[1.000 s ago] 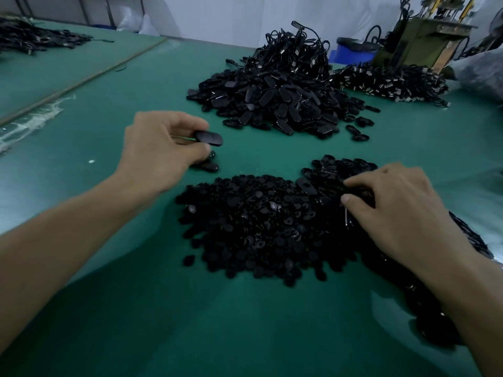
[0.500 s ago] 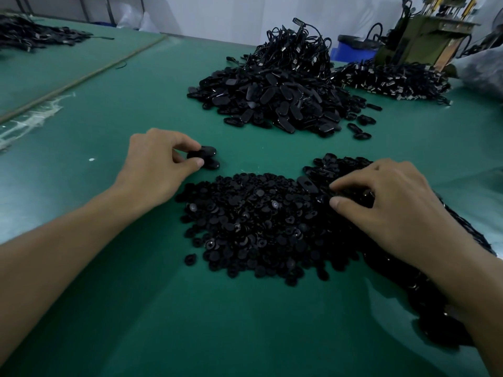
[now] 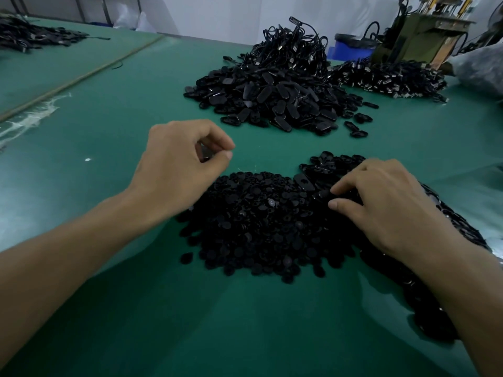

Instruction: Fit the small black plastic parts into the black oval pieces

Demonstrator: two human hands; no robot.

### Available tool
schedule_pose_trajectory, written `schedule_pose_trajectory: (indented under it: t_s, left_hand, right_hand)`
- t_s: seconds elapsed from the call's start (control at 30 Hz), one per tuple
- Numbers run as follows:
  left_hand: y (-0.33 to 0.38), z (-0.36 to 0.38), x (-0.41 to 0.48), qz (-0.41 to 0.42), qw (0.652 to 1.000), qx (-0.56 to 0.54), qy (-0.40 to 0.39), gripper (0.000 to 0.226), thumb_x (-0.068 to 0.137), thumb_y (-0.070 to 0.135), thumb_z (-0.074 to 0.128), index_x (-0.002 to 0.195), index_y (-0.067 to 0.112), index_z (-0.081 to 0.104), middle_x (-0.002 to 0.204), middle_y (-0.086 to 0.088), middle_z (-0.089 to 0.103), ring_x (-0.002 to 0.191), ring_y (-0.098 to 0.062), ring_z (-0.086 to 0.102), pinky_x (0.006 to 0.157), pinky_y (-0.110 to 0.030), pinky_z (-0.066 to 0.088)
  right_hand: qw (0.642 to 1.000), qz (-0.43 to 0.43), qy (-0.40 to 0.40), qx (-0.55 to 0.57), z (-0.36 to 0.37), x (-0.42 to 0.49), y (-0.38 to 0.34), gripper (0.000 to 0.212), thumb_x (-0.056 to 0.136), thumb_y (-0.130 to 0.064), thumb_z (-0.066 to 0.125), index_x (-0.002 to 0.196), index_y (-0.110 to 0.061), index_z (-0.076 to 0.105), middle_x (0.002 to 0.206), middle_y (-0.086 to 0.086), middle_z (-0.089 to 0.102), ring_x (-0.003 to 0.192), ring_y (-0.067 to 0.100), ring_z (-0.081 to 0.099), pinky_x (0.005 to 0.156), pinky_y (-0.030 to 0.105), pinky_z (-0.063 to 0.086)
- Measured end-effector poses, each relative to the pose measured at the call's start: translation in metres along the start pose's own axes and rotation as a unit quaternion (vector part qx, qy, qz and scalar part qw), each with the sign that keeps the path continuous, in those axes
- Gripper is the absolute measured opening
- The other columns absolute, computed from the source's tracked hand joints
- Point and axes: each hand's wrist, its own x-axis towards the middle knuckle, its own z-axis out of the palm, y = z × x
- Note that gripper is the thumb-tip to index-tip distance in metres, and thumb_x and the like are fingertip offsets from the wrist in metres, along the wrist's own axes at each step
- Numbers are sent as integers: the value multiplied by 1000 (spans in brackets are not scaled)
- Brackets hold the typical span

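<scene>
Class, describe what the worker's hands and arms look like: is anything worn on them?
The left hand and right hand are bare: no gloves, rings or tape show. The left forearm and right forearm are bare too, with no sleeve, watch or bracelet in view up to the frame edge. The visible nails are short and unpainted.

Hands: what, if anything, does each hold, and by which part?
The left hand curls over a dark piece; whether it grips cannot be told. The right hand has fingertips on the pile; no grip plainly shows.
</scene>
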Motion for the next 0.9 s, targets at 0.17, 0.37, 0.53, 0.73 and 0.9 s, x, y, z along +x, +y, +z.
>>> schedule_pose_trajectory:
  t_s: [0.17,0.37,0.53,0.73,0.9]
  left_hand:
    - [10,6,-7,11,999,-30,-34,16,82,13,77,77,27,72,60,21,63,48,-3,48,50,-6,35]
    - [16,7,-10,11,998,-59,-36,5,78,27,70,77,32,70,69,18,66,45,-7,42,46,-9,32]
    - [15,10,-13,-17,997,-59,-37,2,79,31,69,77,30,71,62,15,62,48,-5,47,50,-15,34]
    - [13,10,-13,-41,997,-55,-33,16,85,17,77,77,29,70,56,8,59,45,-3,48,50,-10,35]
    - [19,7,-12,-44,997,-68,-20,15,85,11,76,78,24,71,50,5,55,42,-3,45,51,-6,33]
  right_hand:
    - [999,0,16,30,1,-1,0,12,93,-36,67,99,-27,71,105,-1,58,110,23,50,91,33,38]
    - [998,-9,-21,63,2,0,0,20,97,-32,62,117,-29,59,102,-12,56,106,17,47,93,35,39]
    - [998,-26,-48,39,3,2,-1,25,101,-36,52,125,-30,53,93,-18,53,103,17,47,94,39,41]
    - [999,4,2,35,10,6,-2,23,100,-37,54,113,-24,67,103,-2,62,105,23,55,96,41,45]
    - [988,-2,131,77,12,5,1,25,104,-24,48,104,-13,71,86,1,69,79,20,62,75,35,49]
